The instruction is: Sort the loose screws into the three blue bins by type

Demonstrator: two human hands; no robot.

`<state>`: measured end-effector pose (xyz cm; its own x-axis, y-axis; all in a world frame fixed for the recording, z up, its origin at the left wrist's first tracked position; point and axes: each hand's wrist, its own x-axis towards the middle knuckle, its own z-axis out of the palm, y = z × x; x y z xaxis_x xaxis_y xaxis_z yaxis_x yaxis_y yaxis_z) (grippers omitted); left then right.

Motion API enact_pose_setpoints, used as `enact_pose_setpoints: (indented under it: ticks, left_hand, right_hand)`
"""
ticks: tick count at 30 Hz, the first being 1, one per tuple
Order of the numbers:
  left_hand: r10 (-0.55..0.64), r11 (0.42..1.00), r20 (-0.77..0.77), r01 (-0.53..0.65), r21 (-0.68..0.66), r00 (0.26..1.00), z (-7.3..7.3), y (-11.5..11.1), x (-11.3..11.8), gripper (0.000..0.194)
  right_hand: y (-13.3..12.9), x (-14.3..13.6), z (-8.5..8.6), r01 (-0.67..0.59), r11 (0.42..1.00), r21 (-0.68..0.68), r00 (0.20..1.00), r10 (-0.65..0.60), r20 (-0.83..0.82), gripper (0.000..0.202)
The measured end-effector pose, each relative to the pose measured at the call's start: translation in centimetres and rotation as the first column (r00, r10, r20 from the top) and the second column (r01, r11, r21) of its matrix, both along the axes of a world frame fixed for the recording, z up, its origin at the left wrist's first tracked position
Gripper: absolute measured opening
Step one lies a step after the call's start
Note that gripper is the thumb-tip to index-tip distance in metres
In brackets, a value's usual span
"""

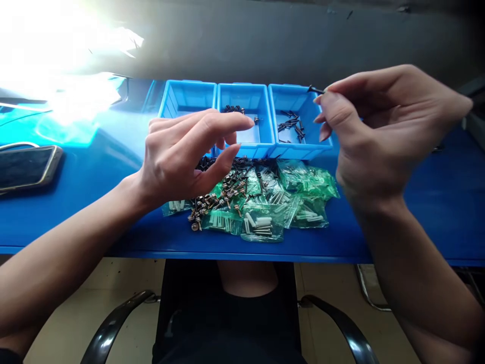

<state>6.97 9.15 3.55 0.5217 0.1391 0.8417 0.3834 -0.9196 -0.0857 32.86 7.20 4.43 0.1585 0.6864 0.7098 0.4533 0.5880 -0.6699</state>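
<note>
My right hand (pixel 379 116) pinches a black screw (pixel 316 90) between thumb and forefinger, over the right edge of the right blue bin (pixel 303 150). Several black screws (pixel 291 124) lie inside that bin. My left hand (pixel 185 151), its thumb and forefinger apart and nothing between them, hovers over the loose screw pile (pixel 227 194) and partly hides the left bin (pixel 189 96). Several dark screws rest in the middle bin (pixel 246 91). Green-tinted packets (pixel 263 222) with white plugs and screws lie right of and in front of the pile.
At the left edge of the blue table (pixel 151 242) lies a phone (pixel 26 167) with a cable. Clear plastic (pixel 68 121) sits behind it in bright glare. A grey surface (pixel 246 45) runs behind the bins. Chair armrests (pixel 113 323) show below the table edge.
</note>
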Motion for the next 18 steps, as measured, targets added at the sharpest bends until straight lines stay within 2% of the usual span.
enact_pose_setpoints:
  ticks: [3, 5, 7, 8, 10, 12, 14, 18]
  left_hand:
    - [0.046, 0.999, 0.044, -0.047, 0.009, 0.998, -0.1, 0.0, 0.0, 0.03]
    - [0.107, 0.994, 0.072, -0.107, -0.005, 0.992, -0.2, -0.1, 0.0, 0.028]
    - [0.157, 0.988, 0.095, -0.157, -0.011, 0.983, -0.2, -0.2, 0.0, 0.025]
    - [0.171, 0.985, 0.104, -0.171, -0.009, 0.98, -0.1, -0.2, 0.0, 0.023]
    - [0.204, 0.979, 0.103, -0.202, -0.024, 0.974, -0.1, -0.3, 0.0, 0.021]
    - [0.212, 0.977, 0.1, -0.21, -0.029, 0.972, -0.1, -0.3, 0.1, 0.02]
    - [0.199, 0.98, 0.093, -0.2, -0.003, 0.976, -0.1, -0.2, 0.0, 0.02]
    - [0.214, 0.976, 0.04, -0.215, 0.028, 0.976, 0.0, -0.3, -0.1, 0.023]
  right_hand:
    - [1.4, 1.3, -0.2, 0.047, 0.999, 0.021, 0.995, -0.048, 0.089, 0.013]
    - [1.4, 1.6, -0.2, 0.04, 0.998, 0.046, 0.985, -0.047, 0.168, 0.02]
    - [0.9, 1.6, 0.0, -0.087, 0.996, 0.014, 0.96, 0.08, 0.268, 0.023]
    - [0.6, 1.5, 0.1, -0.208, 0.977, -0.047, 0.92, 0.212, 0.33, 0.024]
    - [0.2, 1.4, 0.2, -0.429, 0.881, -0.201, 0.756, 0.472, 0.453, 0.03]
    - [-0.1, 1.3, 0.0, -0.515, 0.811, -0.279, 0.59, 0.571, 0.571, 0.034]
    - [-0.1, 1.2, -0.5, -0.503, 0.82, -0.273, 0.514, 0.538, 0.668, 0.033]
    - [-0.1, 0.9, -1.4, -0.445, 0.862, -0.242, 0.467, 0.454, 0.759, 0.025]
